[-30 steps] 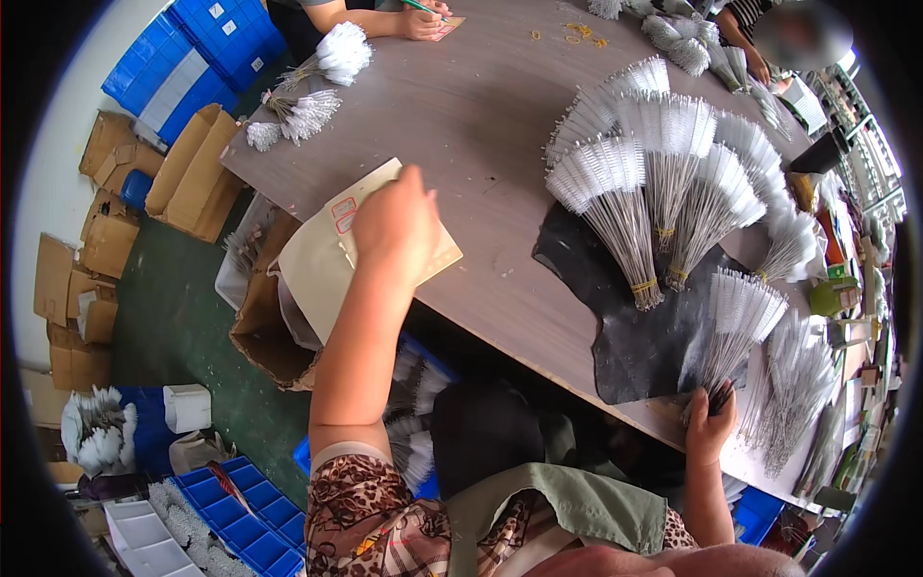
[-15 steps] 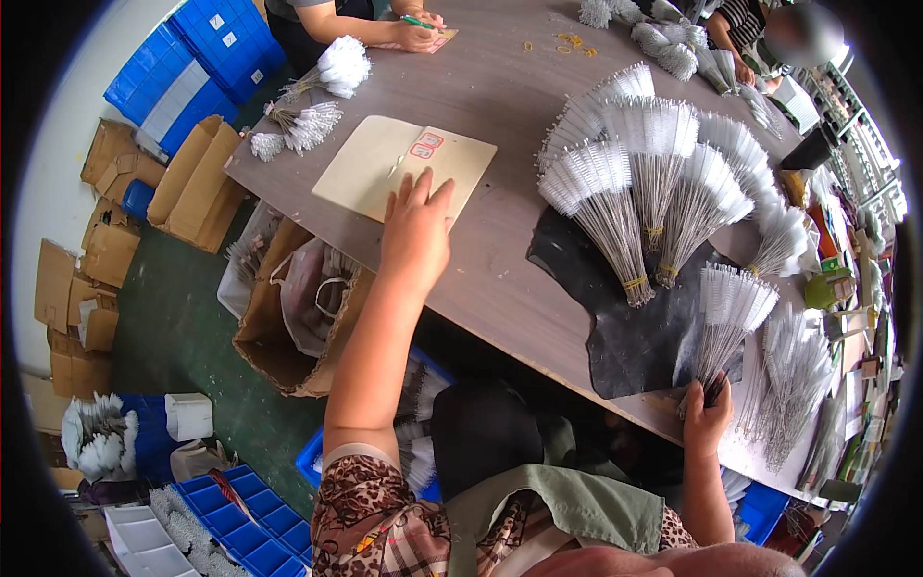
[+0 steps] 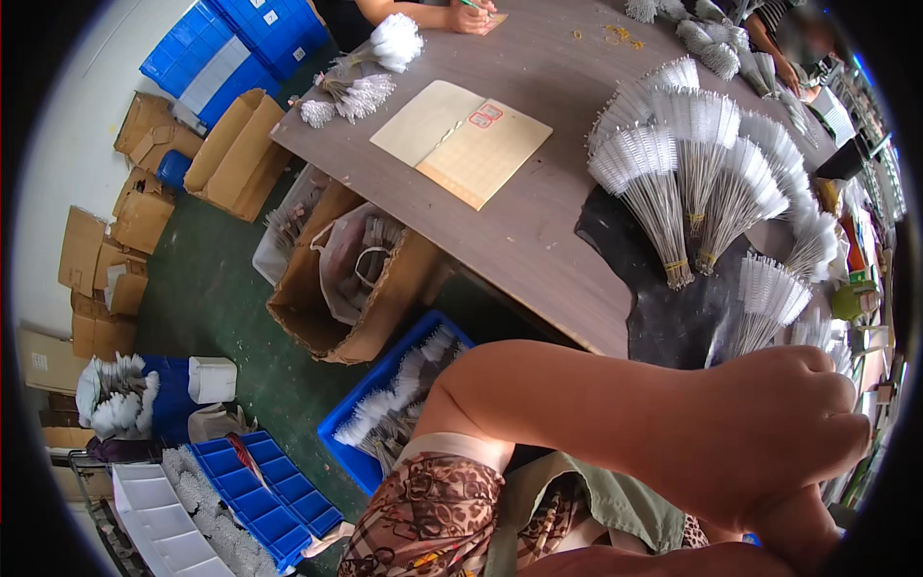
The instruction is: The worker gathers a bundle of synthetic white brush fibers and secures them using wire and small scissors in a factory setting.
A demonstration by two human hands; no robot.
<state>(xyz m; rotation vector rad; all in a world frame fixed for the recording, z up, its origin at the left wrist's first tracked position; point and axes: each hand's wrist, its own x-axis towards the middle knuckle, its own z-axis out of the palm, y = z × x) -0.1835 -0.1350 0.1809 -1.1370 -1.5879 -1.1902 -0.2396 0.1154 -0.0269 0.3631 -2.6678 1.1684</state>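
The left hand (image 3: 803, 413) hides the right hand

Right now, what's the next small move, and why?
Probably draw the left hand back slightly: its forearm crosses in front of the nearby brush bundle, hiding the lower stems, and I can't tell what that hand holds.

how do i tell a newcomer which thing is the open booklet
Find the big grey-brown table. Between the small white brush bundles at its left edge and the large brush fan on the right lies the booklet. It is flat, open and cream with two red-framed labels, unlike its bristly neighbours.
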